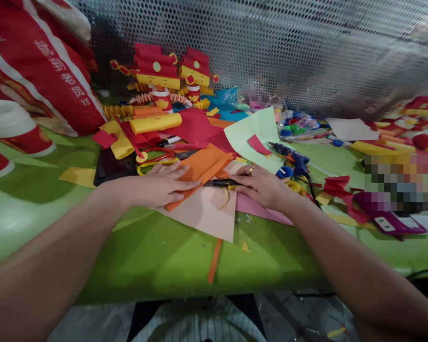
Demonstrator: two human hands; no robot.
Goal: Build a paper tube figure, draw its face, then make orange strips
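My left hand (164,184) lies flat with its fingers spread, pressing on a folded orange paper (205,166). Under its fingers and the orange paper is a pale pink sheet (214,213). My right hand (258,185), with a ring on one finger, rests on the papers at the right, its fingers at the end of a black pen-like tool (221,182); whether they grip it is hard to tell. A pink sheet (264,209) shows below this hand. Yellow-handled scissors (151,166) lie just behind my left hand.
A black phone (114,166) lies left of my left hand. Behind are paper figures (157,71), a yellow roll (157,123) and a light green sheet (258,135). A blue glue gun (296,159) with a cord is at the right. Paper cups (21,135) stand far left.
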